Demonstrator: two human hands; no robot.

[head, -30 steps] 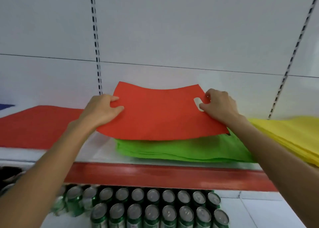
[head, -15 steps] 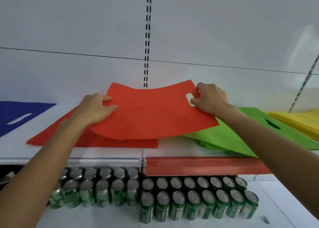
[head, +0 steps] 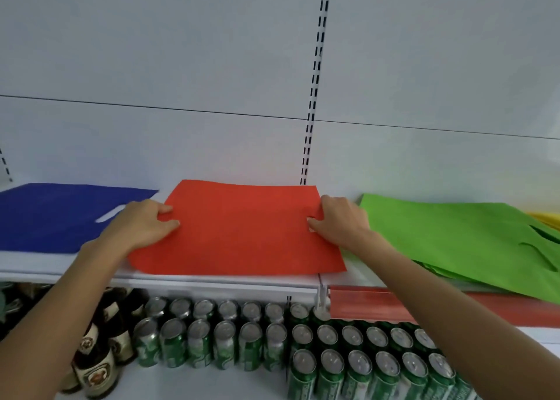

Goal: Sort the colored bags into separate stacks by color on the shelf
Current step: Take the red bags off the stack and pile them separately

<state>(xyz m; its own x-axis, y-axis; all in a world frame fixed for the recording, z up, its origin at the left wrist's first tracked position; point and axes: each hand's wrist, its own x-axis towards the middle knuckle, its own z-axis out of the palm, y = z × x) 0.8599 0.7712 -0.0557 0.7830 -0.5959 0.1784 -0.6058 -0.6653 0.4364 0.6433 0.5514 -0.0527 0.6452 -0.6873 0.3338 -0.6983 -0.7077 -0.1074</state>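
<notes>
This is a shop. A white metal shelf [head: 212,280] runs along a plain back panel with a slotted upright [head: 315,96], and a red price strip [head: 363,307] fronts part of its edge. Below stand ranks of identical green cans [head: 224,345] beside brown bottles [head: 97,366].

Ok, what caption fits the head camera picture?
Left hand and right hand grip a flat red fabric bag on the white shelf, between a blue fabric bag and green fabric bags.
</notes>
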